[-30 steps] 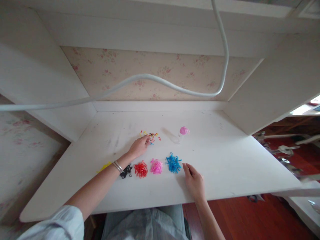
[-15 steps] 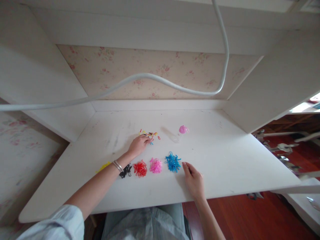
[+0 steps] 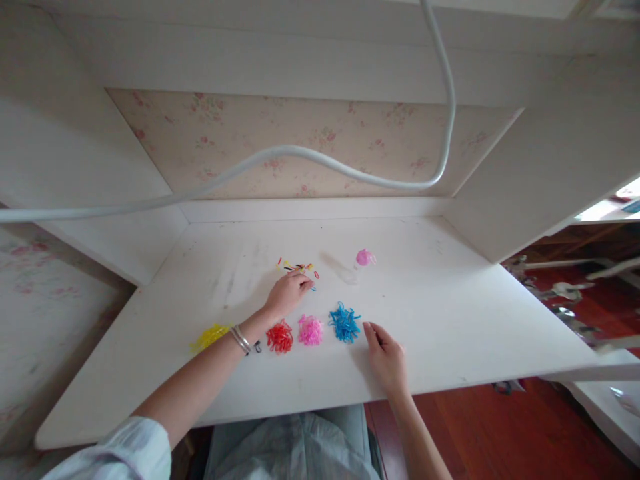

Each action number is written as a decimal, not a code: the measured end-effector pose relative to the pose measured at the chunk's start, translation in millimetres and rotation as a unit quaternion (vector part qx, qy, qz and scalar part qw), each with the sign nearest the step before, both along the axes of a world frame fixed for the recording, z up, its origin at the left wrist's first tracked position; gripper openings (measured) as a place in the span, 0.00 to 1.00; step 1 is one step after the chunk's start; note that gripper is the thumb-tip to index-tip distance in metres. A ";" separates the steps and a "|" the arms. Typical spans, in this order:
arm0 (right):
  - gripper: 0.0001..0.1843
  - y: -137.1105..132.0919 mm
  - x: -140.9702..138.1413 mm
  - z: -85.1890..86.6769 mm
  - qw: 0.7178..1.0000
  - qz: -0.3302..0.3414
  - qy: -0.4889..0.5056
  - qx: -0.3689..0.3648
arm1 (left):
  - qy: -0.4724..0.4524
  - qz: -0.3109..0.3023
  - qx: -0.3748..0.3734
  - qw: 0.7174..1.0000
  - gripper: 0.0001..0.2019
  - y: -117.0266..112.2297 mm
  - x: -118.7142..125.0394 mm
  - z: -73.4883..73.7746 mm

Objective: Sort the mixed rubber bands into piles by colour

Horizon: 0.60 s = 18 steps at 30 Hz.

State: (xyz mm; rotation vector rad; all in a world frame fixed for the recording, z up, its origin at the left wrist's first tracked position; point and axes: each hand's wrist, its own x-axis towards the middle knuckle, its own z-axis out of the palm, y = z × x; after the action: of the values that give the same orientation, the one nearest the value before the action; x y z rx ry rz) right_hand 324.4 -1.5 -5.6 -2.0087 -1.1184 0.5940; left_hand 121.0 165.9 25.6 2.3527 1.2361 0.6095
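My left hand [image 3: 289, 293] is closed in a pinch, with a small blue plastic loop [image 3: 313, 289] at its fingertips. Just beyond it lies a scatter of mixed loops [image 3: 299, 267] in red, yellow and black. In a row nearer me are a yellow pile [image 3: 211, 336], a black pile [image 3: 258, 347] mostly hidden under my left wrist, a red pile [image 3: 280, 337], a pink pile [image 3: 311, 330] and a blue pile [image 3: 345, 323]. My right hand [image 3: 387, 357] rests curled on the table beside the blue pile; whether its fingers hold anything is hidden.
A pink translucent clump [image 3: 365, 257] sits farther back on the white table [image 3: 450, 313]. Overhead, a white cable [image 3: 300, 152] hangs across the view. White panels [image 3: 540, 153] enclose the table's back and sides. The table's front edge is close to my lap.
My left hand has shifted right and slightly toward me from the mixed scatter, and the blue loop has moved right with it. More of the yellow pile shows. My right hand stays put.
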 end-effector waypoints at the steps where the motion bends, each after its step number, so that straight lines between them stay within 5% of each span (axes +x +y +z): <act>1: 0.27 0.1 -0.1 0.1 1.000 0.000 -0.001 0.001 | 0.001 -0.012 -0.004 1.000 0.13 -6.4 6.1 1.3; 10: 0.27 -2.1 -1.7 1.0 1.000 0.007 -0.008 0.012 | 0.003 -0.090 -0.041 0.995 0.16 -47.3 52.5 1.8; 13: 0.27 -2.1 -0.5 0.0 1.000 -0.002 0.008 0.025 | -0.011 -0.063 -0.035 0.997 0.17 -44.5 38.2 15.0; 18: 0.27 14.3 -1.2 7.7 0.999 0.035 0.004 -0.012 | -0.068 0.011 -0.025 0.997 0.17 -66.8 -19.7 42.0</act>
State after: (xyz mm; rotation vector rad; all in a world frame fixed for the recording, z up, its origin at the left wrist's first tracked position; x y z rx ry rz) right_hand 323.1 12.8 2.0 -1.9937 -1.1854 0.6535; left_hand 101.3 99.2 67.6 2.2207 1.2046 0.7239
